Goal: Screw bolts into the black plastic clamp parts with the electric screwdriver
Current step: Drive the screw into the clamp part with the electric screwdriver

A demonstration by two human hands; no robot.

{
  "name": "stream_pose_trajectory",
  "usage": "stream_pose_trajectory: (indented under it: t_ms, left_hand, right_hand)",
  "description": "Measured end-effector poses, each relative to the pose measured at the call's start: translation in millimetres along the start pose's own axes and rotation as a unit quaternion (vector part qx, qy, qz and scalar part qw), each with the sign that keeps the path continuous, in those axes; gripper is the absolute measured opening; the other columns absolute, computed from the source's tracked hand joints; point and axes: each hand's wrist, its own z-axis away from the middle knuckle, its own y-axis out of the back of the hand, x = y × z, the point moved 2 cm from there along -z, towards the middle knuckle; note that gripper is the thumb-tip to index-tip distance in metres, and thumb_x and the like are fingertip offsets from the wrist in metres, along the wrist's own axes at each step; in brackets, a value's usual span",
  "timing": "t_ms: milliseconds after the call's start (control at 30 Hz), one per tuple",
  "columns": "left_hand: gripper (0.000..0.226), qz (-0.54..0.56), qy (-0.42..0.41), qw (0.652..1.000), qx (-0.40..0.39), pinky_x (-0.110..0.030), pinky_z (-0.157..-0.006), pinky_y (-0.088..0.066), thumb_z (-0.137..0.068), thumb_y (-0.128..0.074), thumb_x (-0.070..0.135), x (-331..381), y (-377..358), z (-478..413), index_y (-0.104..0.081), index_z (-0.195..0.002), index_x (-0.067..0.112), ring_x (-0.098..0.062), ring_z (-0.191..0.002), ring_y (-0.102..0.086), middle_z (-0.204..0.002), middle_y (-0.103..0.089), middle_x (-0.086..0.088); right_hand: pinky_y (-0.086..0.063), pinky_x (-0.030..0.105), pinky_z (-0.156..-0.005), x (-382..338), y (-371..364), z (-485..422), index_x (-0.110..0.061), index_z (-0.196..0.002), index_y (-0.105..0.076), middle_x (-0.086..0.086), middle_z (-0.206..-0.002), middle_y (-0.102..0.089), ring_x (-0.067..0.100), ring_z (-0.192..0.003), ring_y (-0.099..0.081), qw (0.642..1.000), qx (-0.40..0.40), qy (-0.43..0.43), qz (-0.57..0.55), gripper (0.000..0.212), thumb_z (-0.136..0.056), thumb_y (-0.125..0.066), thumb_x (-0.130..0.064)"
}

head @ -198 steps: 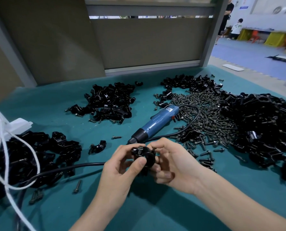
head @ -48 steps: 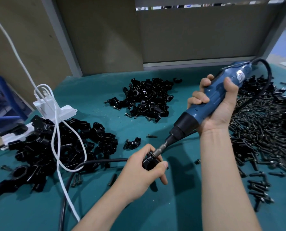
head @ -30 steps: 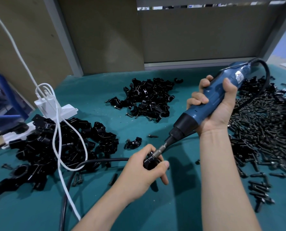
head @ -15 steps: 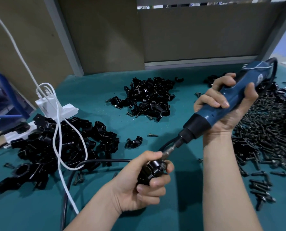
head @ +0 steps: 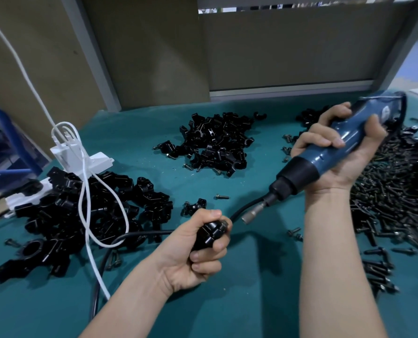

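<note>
Left hand (head: pixel 198 250) fist-gripped round one black clamp part (head: pixel 211 231), low over the teal desk (head: pixel 251 289). Right hand (head: pixel 337 157) wrapped round the blue electric screwdriver (head: pixel 325 154), tilted, bit (head: pixel 248 217) pointing down-left. The tip is just beside the clamp part, not touching. White label (head: pixel 385 111) on the screwdriver body is motion-blurred, unreadable. Bolt heap (head: pixel 386 191) at right under the right wrist. Clamp pile (head: pixel 215 142) mid-desk, bigger clamp stack (head: pixel 81 211) at left, partly over a white power strip (head: pixel 90 162), with a white cable (head: pixel 88 215) looped across it. One loose bolt (head: pixel 222 196) lies between the piles.
</note>
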Motion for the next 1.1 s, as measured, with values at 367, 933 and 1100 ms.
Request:
stream_pose_trajectory:
  t_ms: [367,933,1100]
  left_hand:
    - [0.047,-0.018,-0.013,1.0,0.017,-0.01,-0.027,-0.023,-0.042,-0.095,0.027,-1.1,-2.5,1.9,-0.062,-0.071,0.009,-0.002,-0.025,-0.029,-0.051,-0.054,-0.003]
    - [0.03,-0.033,0.057,0.996,0.056,-0.011,-0.024,-0.02,-0.077,-0.064,0.035,-6.8,0.7,0.9,-0.056,-0.075,0.006,-0.002,-0.025,-0.027,-0.049,-0.043,-0.002]
    - [0.029,-0.004,0.075,0.996,0.037,-0.011,-0.023,-0.018,-0.071,-0.068,0.035,-6.4,2.1,-1.1,-0.06,-0.07,0.007,-0.001,-0.024,-0.027,-0.046,-0.039,0.0]
  right_hand:
    - [-0.041,0.015,-0.04,20.3,-3.5,-4.3,-0.015,-0.087,-0.053,-0.006,-0.072,-0.06,0.004,-0.037,-0.045,0.996,0.03,-0.002,0.085,0.028,-0.079,-0.043,-0.04]
    - [-0.037,0.015,-0.039,21.1,-4.3,-2.6,-0.014,-0.087,-0.053,-0.005,-0.069,-0.06,0.005,-0.035,-0.045,0.996,0.001,-0.016,0.089,0.03,-0.078,-0.042,-0.04]
    - [-0.04,0.017,-0.039,24.4,-6.1,-3.9,-0.013,-0.088,-0.053,-0.004,-0.068,-0.06,0.008,-0.035,-0.047,0.997,-0.013,-0.021,0.078,0.027,-0.076,-0.046,-0.037]
